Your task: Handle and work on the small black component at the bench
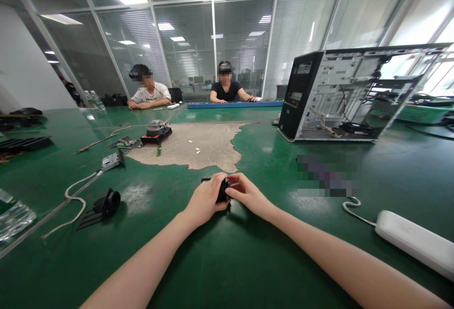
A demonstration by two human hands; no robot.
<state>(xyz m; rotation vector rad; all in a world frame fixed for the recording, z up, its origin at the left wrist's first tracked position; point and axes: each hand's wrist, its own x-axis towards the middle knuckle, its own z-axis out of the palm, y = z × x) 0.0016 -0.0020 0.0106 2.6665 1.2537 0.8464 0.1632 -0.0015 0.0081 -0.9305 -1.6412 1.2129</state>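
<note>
Near the middle of the green table [198,266], my left hand [207,198] is wrapped round a small black part [222,193]. My right hand [248,195] meets it from the right, thumb and fingers closed on the part's right side. Most of the part is hidden by my fingers, and its details are too small to tell. Just beyond my hands lies a worn, bare brown patch [198,145] of the table top.
An open computer case [308,96] stands at the back right. A white power brick [414,238] lies at right. At left are a black bracket [106,205], a metal piece [112,160] and a clear bottle [14,214]. Two people [149,93] sit across the table.
</note>
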